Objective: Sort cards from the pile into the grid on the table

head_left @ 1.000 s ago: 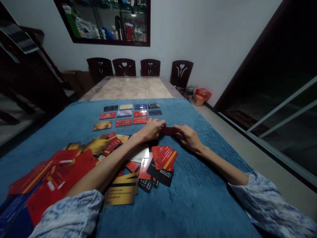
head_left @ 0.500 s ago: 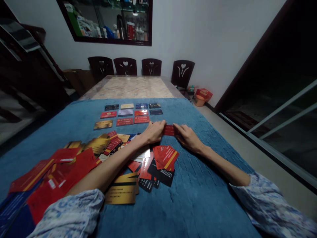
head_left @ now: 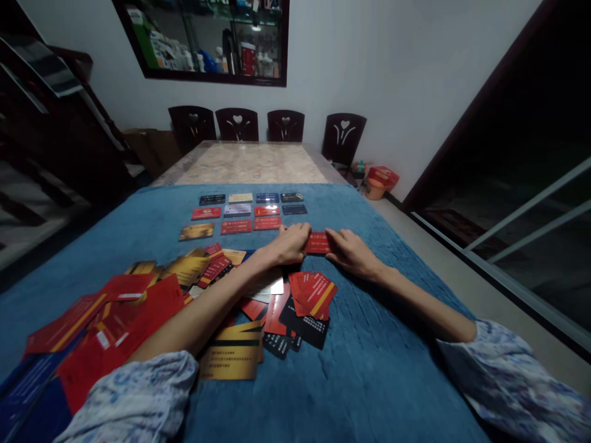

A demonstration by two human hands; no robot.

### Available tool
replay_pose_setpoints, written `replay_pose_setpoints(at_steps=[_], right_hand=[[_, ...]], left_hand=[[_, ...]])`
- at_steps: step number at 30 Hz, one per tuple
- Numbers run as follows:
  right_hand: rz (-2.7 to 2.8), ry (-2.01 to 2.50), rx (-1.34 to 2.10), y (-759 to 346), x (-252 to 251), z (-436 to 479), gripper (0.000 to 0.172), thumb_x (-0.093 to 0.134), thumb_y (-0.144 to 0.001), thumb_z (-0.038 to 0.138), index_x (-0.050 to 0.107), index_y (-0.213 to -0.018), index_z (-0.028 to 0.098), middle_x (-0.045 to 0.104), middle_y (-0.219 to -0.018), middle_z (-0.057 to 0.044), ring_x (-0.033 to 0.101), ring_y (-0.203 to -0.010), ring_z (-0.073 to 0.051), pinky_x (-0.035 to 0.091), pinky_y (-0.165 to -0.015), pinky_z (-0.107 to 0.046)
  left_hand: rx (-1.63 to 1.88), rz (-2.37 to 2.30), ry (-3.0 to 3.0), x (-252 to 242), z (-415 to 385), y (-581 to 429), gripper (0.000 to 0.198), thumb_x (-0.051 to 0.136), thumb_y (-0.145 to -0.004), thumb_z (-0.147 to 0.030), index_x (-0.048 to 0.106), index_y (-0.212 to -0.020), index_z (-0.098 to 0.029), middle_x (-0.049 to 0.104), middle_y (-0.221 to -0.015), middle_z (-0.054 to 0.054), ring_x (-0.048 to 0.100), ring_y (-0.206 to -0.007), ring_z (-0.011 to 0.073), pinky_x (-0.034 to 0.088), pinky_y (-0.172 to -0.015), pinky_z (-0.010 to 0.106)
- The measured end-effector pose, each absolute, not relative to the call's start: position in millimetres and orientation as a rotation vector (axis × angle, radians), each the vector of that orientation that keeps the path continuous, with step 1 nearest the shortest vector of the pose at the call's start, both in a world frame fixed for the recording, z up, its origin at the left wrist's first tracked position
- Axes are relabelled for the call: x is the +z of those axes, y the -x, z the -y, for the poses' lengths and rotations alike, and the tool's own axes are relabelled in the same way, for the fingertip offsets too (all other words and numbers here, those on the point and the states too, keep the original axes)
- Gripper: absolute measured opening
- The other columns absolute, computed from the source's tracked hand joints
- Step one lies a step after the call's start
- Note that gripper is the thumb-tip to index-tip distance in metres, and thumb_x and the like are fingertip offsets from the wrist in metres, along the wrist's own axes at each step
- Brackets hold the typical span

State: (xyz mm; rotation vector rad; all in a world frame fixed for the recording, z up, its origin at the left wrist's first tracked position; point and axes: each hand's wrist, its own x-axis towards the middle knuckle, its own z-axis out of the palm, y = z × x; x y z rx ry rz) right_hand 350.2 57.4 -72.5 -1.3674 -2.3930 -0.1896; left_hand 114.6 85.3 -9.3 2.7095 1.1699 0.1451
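Both my hands meet over a red card (head_left: 318,243) held low above the blue cloth (head_left: 378,344). My left hand (head_left: 289,244) pinches its left end and my right hand (head_left: 353,252) holds its right end, fingers closed on it. Just beyond the card lie neat rows of cards (head_left: 244,212) in red, gold, blue and dark colours. Under my left forearm spreads a loose heap of red, gold and black cards (head_left: 281,307). More red cards (head_left: 106,326) lie scattered at the near left.
Past the blue cloth the bare marbled tabletop (head_left: 249,163) runs to several dark chairs (head_left: 277,126) against the wall. A red bin (head_left: 381,178) stands on the floor at the right. A glazed cabinet (head_left: 207,37) hangs on the wall.
The red card between my hands has turned from edge-on and dark to face up and plainly red. Both hands stayed in nearly the same place.
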Motion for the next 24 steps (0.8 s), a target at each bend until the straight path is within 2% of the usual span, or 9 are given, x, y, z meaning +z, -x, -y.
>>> replay_pose_setpoints(at_steps=[4,10,17,24], right_hand=[[2.429,1.358,-0.19,-345,-66,-62,0.057,0.058,-0.095,0.037,0.046,-0.149,0.022,0.061,-0.11,-0.015,0.057,-0.094,-0.028,0.049,-0.079,-0.042],[2.427,1.304,-0.24,-331,-56,-70,0.051,0.059,-0.095,0.043,0.055,-0.14,0.019,0.058,-0.113,-0.016,0.053,-0.097,-0.028,0.047,-0.079,-0.04],[2.47,1.357,-0.2,-311,-43,-83,0.051,0.058,-0.095,0.046,0.055,-0.139,0.02,0.058,-0.126,-0.017,0.052,-0.108,-0.031,0.048,-0.084,-0.042],[2.527,1.4,-0.142,-286,-34,-98,0.053,0.062,-0.094,0.042,0.053,-0.142,0.02,0.056,-0.133,-0.019,0.051,-0.116,-0.033,0.048,-0.089,-0.045]], left_hand=[[0.1,-1.216,-2.715,-4,-85,-110,0.039,0.059,-0.082,-0.015,0.048,-0.12,-0.015,0.062,-0.126,0.018,0.057,-0.119,0.0341,0.041,-0.1,0.051],[0.13,-1.24,-2.756,3,-84,-95,0.029,0.056,-0.086,-0.02,0.052,-0.114,-0.017,0.061,-0.119,0.015,0.056,-0.114,0.0331,0.04,-0.1,0.054],[0.192,-1.324,-2.791,4,-93,-74,0.029,0.055,-0.087,-0.022,0.057,-0.116,-0.018,0.057,-0.125,0.016,0.052,-0.122,0.0345,0.04,-0.099,0.052],[0.184,-1.428,-2.761,5,-98,-54,0.038,0.057,-0.086,-0.019,0.056,-0.124,-0.018,0.056,-0.133,0.017,0.048,-0.127,0.0358,0.039,-0.104,0.056]])
